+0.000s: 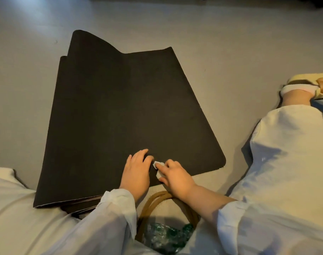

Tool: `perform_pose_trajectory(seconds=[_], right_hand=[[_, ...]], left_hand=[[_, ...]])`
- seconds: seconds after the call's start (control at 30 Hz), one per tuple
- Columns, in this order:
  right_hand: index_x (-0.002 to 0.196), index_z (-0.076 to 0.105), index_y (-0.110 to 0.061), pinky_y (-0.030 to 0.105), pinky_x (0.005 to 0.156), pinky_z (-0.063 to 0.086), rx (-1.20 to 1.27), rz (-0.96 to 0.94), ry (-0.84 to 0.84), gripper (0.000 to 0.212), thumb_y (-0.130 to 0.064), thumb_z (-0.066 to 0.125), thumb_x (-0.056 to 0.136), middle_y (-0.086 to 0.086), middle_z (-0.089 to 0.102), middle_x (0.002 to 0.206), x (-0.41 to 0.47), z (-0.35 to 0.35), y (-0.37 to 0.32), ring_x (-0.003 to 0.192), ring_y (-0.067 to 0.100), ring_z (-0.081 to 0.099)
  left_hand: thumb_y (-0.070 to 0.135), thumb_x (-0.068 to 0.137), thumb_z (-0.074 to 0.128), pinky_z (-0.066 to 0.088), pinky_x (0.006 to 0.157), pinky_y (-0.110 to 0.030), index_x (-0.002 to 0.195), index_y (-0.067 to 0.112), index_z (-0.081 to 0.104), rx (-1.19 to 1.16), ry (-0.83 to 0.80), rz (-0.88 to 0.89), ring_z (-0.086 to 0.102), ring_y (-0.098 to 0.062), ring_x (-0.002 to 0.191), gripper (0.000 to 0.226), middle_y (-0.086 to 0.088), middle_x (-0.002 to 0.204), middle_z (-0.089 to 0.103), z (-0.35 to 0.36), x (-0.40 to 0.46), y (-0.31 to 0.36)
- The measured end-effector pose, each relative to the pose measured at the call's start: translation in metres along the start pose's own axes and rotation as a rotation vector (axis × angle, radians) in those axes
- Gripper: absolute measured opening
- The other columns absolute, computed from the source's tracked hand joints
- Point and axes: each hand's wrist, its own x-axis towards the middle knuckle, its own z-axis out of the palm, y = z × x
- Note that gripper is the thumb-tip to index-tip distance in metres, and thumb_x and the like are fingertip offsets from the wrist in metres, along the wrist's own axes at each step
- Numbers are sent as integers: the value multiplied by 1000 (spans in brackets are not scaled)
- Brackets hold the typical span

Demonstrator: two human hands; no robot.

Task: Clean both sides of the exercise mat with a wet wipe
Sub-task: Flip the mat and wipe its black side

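While folded in layers, dark exercise mat (120,107), left hand (136,170) flat, right hand (175,175) pinching wet wipe (159,167)

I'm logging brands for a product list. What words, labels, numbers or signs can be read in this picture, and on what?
None can be read.
The dark exercise mat shows no print.
The wet wipe under the right hand is plain white.
The bag holds green packaging too blurred to read.
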Motion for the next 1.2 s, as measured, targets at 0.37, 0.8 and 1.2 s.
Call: perform_pose_trajectory(seconds=[0.37,0.8,1.2], right_hand=[[105,60,-10,34,83,37,-108,359,291,15,-10,54,92,9,58,107,-5,-11,69,102,27,51],[131,48,-9,34,98,36,340,878,604,39,-28,50,97,15,42,131,-17,-20,90,117,31,47],[122,59,-14,37,95,41,279,3,61,28,-23,48,98,12,53,115,-6,8,9,104,24,50]], left_hand=[[33,101,33,1,118,-33,145,27,31,144,-100,48,9,-17,146,45,1,157,18,4,-5,-15],[34,101,30,1,118,-33,146,27,30,182,-91,55,9,-17,146,46,1,157,18,2,-7,-14],[29,97,43,7,117,-34,139,22,45,145,-52,80,22,-21,143,42,-4,152,33,5,-8,-14]])
